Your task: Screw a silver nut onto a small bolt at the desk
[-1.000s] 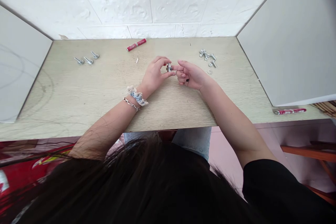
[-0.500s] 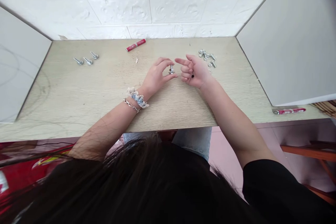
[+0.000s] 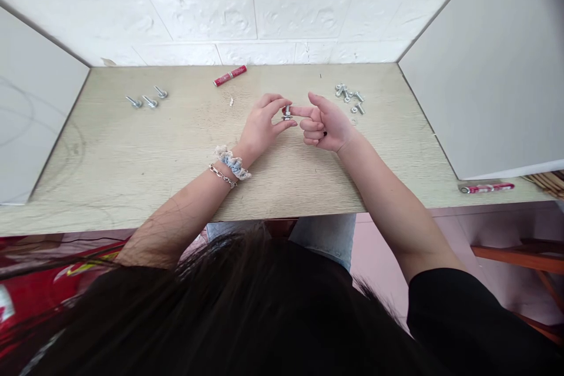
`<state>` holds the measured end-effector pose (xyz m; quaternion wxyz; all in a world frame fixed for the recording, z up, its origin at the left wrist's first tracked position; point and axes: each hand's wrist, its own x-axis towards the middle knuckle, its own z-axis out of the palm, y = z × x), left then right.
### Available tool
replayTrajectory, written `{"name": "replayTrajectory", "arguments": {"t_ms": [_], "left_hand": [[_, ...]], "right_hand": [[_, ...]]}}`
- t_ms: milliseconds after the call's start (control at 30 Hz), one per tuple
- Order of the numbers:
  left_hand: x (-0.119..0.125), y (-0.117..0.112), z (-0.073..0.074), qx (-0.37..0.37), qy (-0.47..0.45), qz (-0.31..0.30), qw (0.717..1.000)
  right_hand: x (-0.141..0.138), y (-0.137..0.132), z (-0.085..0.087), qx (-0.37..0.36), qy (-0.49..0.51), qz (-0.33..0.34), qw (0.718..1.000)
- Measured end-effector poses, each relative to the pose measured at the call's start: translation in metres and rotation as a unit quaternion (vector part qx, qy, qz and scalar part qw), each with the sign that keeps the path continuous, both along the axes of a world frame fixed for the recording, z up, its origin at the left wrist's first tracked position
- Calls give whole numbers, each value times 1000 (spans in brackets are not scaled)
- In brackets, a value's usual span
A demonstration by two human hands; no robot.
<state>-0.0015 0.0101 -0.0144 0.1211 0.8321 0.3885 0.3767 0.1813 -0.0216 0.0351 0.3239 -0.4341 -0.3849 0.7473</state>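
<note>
My left hand [image 3: 259, 126] pinches a small silver bolt [image 3: 287, 112] between thumb and fingers above the middle of the wooden table [image 3: 132, 147]. My right hand [image 3: 328, 123] is close on its right, forefinger and thumb touching the bolt's end, other fingers curled. Whether a nut sits under those fingertips is hidden. A scrunchie and a chain bracelet are on my left wrist.
Three bolts [image 3: 147, 98] lie at the back left. A loose heap of bolts and nuts [image 3: 349, 97] lies at the back right, with a washer [image 3: 353, 122] near it. A red tube [image 3: 230, 76] lies by the back wall. White panels stand at both sides; a red-handled tool [image 3: 486, 188] lies at right.
My right hand lifted away from the bolt with fingers spread, then came back so its fingertips touch the bolt again. My left hand has kept its hold.
</note>
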Motion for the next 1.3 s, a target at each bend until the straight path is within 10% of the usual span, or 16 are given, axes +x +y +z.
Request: {"name": "replayTrajectory", "arguments": {"t_ms": [333, 700, 1300], "left_hand": [[-5, 7, -4, -20, -24, 36, 999], [2, -5, 3, 1, 8, -41, 999], [4, -4, 1, -6, 15, -27, 1000]], "right_hand": [[0, 4, -7, 9, 26, -122, 992], [-4, 0, -7, 13, 2, 9, 1000], [1, 8, -10, 18, -9, -128, 992]]}}
